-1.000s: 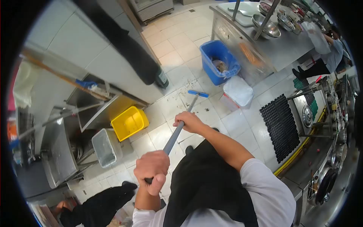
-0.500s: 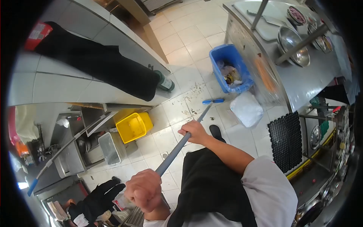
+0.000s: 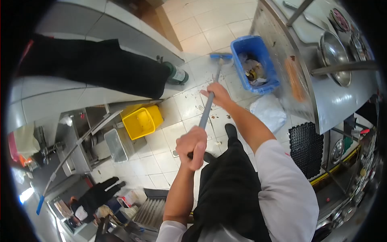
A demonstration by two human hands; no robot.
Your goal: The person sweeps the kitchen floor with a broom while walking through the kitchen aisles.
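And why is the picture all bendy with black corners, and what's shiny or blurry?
Head view: straight things curve near the edges inside a dark rim, probably from a wide lens; head view: light glints off the metal bowl and the steel counter, and a white patch at the lower left glares; head view: the held tool's blue head looks a little soft.

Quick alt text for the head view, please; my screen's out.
A person's left hand and right hand grip a grey-handled, blue-headed floor broom or squeegee over white floor tiles dotted with scraps. Its head is just left of a blue waste bin; a yellow tub stands farther left.
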